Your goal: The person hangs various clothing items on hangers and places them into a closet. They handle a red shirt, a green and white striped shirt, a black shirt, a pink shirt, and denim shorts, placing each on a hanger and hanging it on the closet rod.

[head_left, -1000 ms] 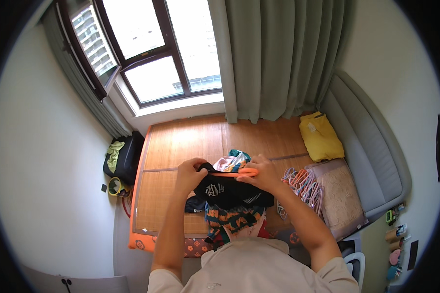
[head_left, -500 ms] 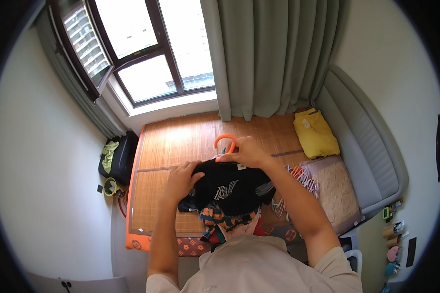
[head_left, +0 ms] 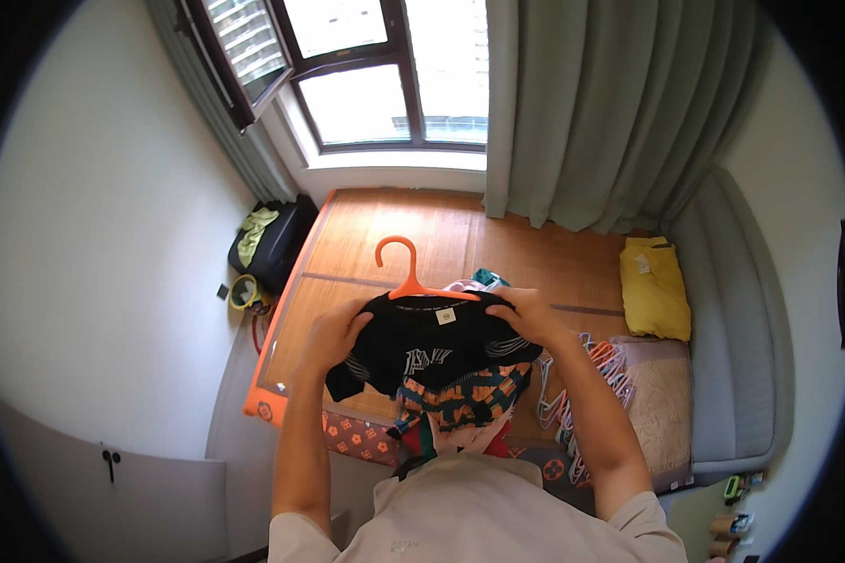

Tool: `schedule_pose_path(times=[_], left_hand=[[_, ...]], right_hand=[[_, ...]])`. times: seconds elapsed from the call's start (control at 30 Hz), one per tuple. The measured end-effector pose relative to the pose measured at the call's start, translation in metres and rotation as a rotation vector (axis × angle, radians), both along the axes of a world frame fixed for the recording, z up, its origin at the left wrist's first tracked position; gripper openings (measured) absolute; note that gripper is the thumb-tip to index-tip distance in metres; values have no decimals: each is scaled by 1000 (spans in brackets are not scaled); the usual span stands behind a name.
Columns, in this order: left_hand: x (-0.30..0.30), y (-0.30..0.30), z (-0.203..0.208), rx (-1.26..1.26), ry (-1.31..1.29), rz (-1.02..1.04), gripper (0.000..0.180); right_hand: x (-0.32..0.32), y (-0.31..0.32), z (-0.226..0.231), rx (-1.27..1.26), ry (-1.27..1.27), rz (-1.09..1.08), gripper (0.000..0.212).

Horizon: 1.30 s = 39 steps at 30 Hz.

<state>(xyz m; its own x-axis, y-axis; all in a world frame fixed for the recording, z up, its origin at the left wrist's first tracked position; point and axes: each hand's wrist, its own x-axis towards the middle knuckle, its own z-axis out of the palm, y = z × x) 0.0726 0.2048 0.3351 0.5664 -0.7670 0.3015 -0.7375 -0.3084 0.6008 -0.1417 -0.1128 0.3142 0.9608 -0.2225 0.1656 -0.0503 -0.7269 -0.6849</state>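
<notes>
A black T-shirt (head_left: 413, 333) with a white print on its chest hangs spread between my hands. Inside its neck sits an orange hanger (head_left: 409, 278), its hook standing up past the collar and its arms running into the shoulders. My left hand (head_left: 340, 336) pinches the shirt at the left shoulder, thumb in front. At the other shoulder, my right hand (head_left: 528, 317) grips the cloth near the end of the hanger's arm. Below the shirt lies an orange, green and black patterned garment (head_left: 469, 392), with pink and red cloth partly under it.
A woven mat (head_left: 338, 253) covers the bed. Many hangers (head_left: 606, 371) lie heaped by my right forearm, beside a beige pillow (head_left: 662, 403). Farther back is a folded yellow cloth item (head_left: 655, 286) near the grey headboard (head_left: 737, 328). Left of the bed stands a black case (head_left: 286, 239).
My right hand has left the hanger's hook and moved to the shirt's right shoulder. The hanger's orange arms now show in the neck. The whole view has shifted.
</notes>
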Motion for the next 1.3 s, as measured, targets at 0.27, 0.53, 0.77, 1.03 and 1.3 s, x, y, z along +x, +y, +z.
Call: schedule_pose_path(times=[0.27,0.53,0.77,1.03,1.3], left_hand=[[-31,-8,17,150,-71,96,25],[-10,83,10,187,-168,240,25],[3,180,-19,92,-206,556,19],[90,282,5,314,-230,639,17],[255,277,-205,368,-151,497,17]], right_hand=[[49,28,-4,-50,-276,186,39],[74,51,-1,39,-360,346,33],[128,131,-9,343,-78,386,31],[217,263,-89,775,240,408,30],[313,286,-260,1050,455,144,28]])
